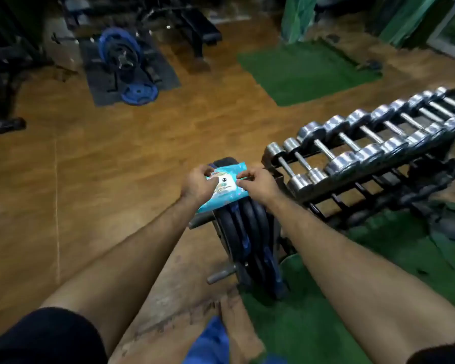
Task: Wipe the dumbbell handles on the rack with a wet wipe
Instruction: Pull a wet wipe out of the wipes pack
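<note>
- A light-blue wet wipe pack (222, 189) lay on top of upright black weight plates (250, 232) held in a plate stand.
- The left hand (197, 183) gripped the pack's left side, fingers curled over its far edge.
- The right hand (258, 182) pinched the white flap near the pack's middle.
- The chrome dumbbells (373, 137) sat in a row on the black rack (378, 179), just right of the plates, apart from both hands.
</note>
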Motion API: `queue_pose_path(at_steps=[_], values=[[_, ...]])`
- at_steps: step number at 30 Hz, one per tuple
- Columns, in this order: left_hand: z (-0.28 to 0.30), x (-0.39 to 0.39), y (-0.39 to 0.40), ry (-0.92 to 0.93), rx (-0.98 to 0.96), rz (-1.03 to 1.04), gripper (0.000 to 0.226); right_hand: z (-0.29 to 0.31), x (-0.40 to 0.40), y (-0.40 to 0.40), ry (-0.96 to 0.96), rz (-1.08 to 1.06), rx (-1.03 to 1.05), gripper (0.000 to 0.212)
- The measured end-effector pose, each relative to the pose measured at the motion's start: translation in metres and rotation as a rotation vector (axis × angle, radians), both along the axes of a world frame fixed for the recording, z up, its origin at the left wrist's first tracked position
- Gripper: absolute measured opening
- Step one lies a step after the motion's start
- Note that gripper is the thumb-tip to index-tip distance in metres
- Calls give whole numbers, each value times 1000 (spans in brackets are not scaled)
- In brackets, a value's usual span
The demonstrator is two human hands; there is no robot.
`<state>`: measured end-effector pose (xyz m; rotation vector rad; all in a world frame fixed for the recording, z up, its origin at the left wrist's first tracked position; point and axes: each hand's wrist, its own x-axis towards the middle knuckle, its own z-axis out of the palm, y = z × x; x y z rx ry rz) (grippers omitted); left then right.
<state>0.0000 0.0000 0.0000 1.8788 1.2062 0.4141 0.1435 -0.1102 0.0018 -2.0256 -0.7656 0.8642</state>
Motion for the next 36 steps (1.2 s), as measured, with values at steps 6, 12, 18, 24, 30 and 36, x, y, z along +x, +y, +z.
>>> queue_pose_path(at_steps=[6,12,18,24,30,36], values=[[-44,6,20,254,201,-377,50,-49,20,23,-522,234,-76,51],[-64,8,26,325,382,-460,57,-80,29,23,-643,333,-43,60],[-56,10,15,296,295,-346,52,-86,31,21,-613,303,-3,58],[-56,6,14,230,233,-295,45,-86,32,24,-505,249,7,55],[-56,7,21,227,195,-303,40,-89,31,23,-438,228,6,53],[-47,5,28,114,96,-252,32,-79,22,26,-550,203,-76,52]])
